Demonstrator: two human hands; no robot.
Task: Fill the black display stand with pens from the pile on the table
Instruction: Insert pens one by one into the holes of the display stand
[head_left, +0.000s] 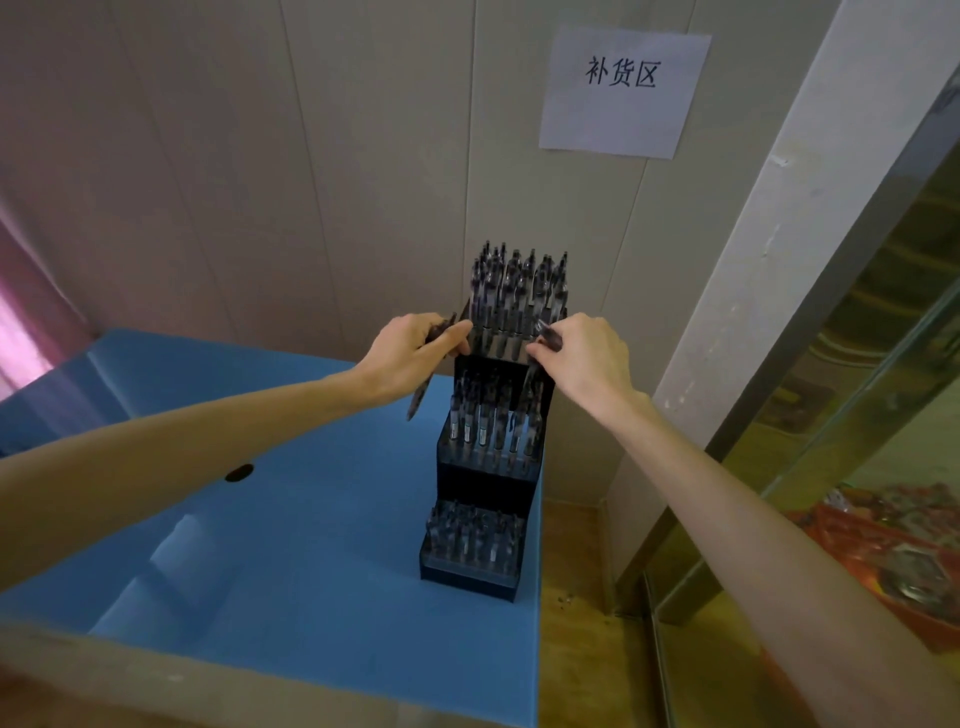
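At the stand's (485, 467) top tier, each hand, left (410, 358) and right (587, 358), grips a steeply tilted pen (423, 384).

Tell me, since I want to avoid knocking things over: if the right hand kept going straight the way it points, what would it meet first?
Probably the top-tier pens in the black display stand; the right hand holding a pen already looks nearly against them, though depth is unclear.
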